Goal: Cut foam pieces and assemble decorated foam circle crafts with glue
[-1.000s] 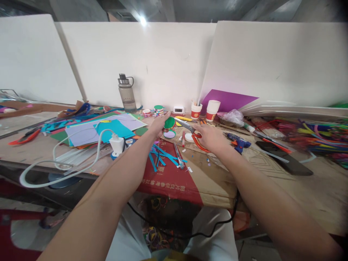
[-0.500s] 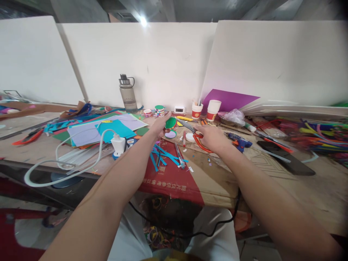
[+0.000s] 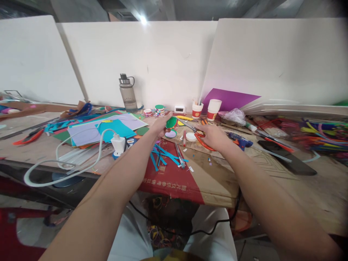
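My left hand (image 3: 162,126) is closed on a small round piece with a green face (image 3: 171,123), tilted toward me. My right hand (image 3: 213,135) grips orange-handled scissors (image 3: 200,140), whose grey blades point left at the green piece. From here I cannot tell whether the blade tips touch it. Below the hands lie a lilac disc (image 3: 170,134), a white disc (image 3: 191,137) and a red pen (image 3: 184,137). Blue paper strips (image 3: 165,156) and a clear-bodied craft knife (image 3: 179,156) are nearer to me on the red-printed cardboard (image 3: 174,183).
Coloured paper sheets (image 3: 115,131) and a white plug with its cable (image 3: 118,144) lie at left. Behind stand a water bottle (image 3: 127,95), stacked discs (image 3: 159,110), a small clock (image 3: 179,109) and paper cups (image 3: 213,109). A glue gun (image 3: 241,140) and a dark phone (image 3: 288,159) are at right.
The right hand and scissors have shifted slightly right, drawing the blades back a little from the green piece. The left hand has barely moved and keeps its hold.
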`<state>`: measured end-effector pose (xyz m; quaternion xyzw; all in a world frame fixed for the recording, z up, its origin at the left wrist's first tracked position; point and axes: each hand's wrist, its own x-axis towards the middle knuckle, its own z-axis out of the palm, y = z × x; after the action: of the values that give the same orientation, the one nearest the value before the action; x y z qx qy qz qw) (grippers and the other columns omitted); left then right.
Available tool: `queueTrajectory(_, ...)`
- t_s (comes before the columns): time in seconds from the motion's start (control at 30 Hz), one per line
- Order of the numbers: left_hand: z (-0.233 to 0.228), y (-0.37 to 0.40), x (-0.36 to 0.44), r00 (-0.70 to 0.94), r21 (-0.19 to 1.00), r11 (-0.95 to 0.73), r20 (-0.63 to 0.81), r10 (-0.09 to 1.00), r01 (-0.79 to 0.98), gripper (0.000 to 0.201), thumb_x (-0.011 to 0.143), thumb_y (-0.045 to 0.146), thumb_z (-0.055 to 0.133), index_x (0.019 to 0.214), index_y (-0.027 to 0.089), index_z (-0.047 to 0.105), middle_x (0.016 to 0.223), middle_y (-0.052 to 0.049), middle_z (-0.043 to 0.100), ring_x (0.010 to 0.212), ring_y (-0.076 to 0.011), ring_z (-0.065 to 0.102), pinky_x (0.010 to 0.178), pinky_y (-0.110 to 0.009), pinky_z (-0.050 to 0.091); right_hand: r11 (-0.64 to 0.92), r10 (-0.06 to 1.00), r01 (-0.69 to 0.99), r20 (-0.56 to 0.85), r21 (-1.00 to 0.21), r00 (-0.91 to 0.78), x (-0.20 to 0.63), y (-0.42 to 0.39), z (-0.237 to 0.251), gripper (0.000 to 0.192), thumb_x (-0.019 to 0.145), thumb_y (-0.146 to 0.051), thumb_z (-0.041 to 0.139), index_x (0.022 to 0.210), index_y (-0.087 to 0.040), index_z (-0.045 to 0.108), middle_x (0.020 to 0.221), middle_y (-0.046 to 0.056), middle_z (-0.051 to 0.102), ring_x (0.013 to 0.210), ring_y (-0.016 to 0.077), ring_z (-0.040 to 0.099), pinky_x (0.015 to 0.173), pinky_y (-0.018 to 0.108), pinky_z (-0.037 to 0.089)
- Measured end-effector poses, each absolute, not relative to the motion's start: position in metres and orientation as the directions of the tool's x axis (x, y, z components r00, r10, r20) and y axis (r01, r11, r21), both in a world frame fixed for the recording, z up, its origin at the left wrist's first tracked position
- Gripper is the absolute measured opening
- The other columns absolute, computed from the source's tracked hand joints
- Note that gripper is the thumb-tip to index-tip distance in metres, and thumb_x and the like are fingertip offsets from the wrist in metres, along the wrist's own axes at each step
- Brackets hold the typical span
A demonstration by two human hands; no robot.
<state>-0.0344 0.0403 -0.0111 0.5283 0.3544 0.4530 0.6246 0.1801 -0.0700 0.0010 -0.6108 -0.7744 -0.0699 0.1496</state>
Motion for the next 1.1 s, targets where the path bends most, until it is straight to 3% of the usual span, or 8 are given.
queueTrajectory(0.17,-0.010,0.041,-0.036,0.398,0.962,0.121,-0.013,0.917,-0.246,0.038,0.096,0.042,0.048,0.073,0.012,0.057,0.055,-0.002,0.061,0.037,-0.0055,0.050,0.029,-0.013,0.020,0.290,0.939,0.915,0.268,-0.281,-0.216,0.180,-0.068,-0.002,0.045,0.089,-0.025,0.054,0.133,-0.024,0.062,0.110,0.006,0.075,0.092,0.0224,0.069,0.082,0.031,0.051)
queueTrajectory(0.43,-0.013,0.046,-0.037,0.291,0.969,0.107,-0.040,0.956,-0.222,0.035,0.092,0.043,0.054,0.073,0.014,0.057,0.058,-0.003,0.063,0.042,-0.0085,0.057,0.030,-0.014,0.021,0.253,0.945,0.960,0.244,-0.118,-0.219,0.186,-0.063,-0.007,0.051,0.085,-0.017,0.055,0.136,-0.019,0.058,0.119,0.015,0.070,0.101,0.0274,0.066,0.083,0.033,0.049)
queueTrajectory(0.5,-0.012,0.046,-0.038,0.259,0.966,0.083,-0.018,0.966,-0.245,0.034,0.093,0.042,0.052,0.075,0.014,0.058,0.059,-0.003,0.063,0.045,-0.0100,0.060,0.030,-0.015,0.021,0.231,0.941,0.948,0.299,-0.218,-0.161,0.187,-0.062,-0.008,0.050,0.084,-0.015,0.054,0.133,-0.018,0.059,0.112,0.013,0.072,0.096,0.0259,0.067,0.082,0.032,0.050)
queueTrajectory(0.57,-0.011,0.045,-0.038,0.285,0.969,0.064,0.007,0.959,-0.237,0.034,0.094,0.043,0.051,0.078,0.014,0.059,0.062,-0.004,0.066,0.048,-0.0112,0.062,0.031,-0.016,0.023,0.258,0.917,0.869,0.390,-0.423,-0.082,0.184,-0.062,-0.008,0.046,0.083,-0.016,0.055,0.128,-0.018,0.062,0.104,0.010,0.073,0.088,0.0232,0.066,0.078,0.031,0.051)
queueTrajectory(0.67,-0.010,0.038,-0.033,0.411,0.981,0.062,0.019,0.912,-0.183,0.035,0.093,0.045,0.052,0.078,0.014,0.060,0.064,-0.006,0.067,0.049,-0.0122,0.062,0.033,-0.017,0.028,0.303,0.906,0.605,0.420,-0.736,0.056,0.177,-0.064,-0.007,0.047,0.084,-0.025,0.054,0.130,-0.017,0.058,0.085,0.004,0.070,0.064,0.0166,0.061,0.060,0.029,0.052)
queueTrajectory(0.73,-0.010,0.030,-0.026,0.486,0.985,0.066,0.021,0.874,-0.160,0.036,0.092,0.045,0.054,0.076,0.014,0.059,0.060,-0.005,0.064,0.048,-0.0127,0.061,0.035,-0.018,0.033,0.325,0.911,0.439,0.401,-0.838,0.092,0.172,-0.066,-0.005,0.050,0.085,-0.032,0.055,0.133,-0.018,0.054,0.080,0.002,0.067,0.056,0.0135,0.055,0.051,0.027,0.050)
queueTrajectory(0.93,-0.006,0.004,-0.006,0.596,0.994,0.035,0.034,0.803,-0.104,0.038,0.088,0.049,0.060,0.080,0.012,0.061,0.062,-0.006,0.065,0.046,-0.0131,0.061,0.035,-0.018,0.034,0.403,0.894,0.288,0.441,-0.869,0.078,0.165,-0.068,-0.003,0.060,0.083,-0.042,0.062,0.138,-0.022,0.048,0.104,0.007,0.067,0.081,0.0185,0.064,0.057,0.028,0.056)
queueTrajectory(1.1,-0.007,-0.004,-0.002,0.602,0.996,0.029,0.030,0.798,-0.087,0.035,0.089,0.047,0.059,0.088,0.013,0.064,0.064,-0.005,0.067,0.048,-0.0139,0.062,0.036,-0.020,0.035,0.392,0.906,0.319,0.422,-0.863,0.028,0.163,-0.069,-0.005,0.059,0.083,-0.038,0.062,0.139,-0.023,0.048,0.103,0.006,0.068,0.076,0.0170,0.063,0.058,0.028,0.056)
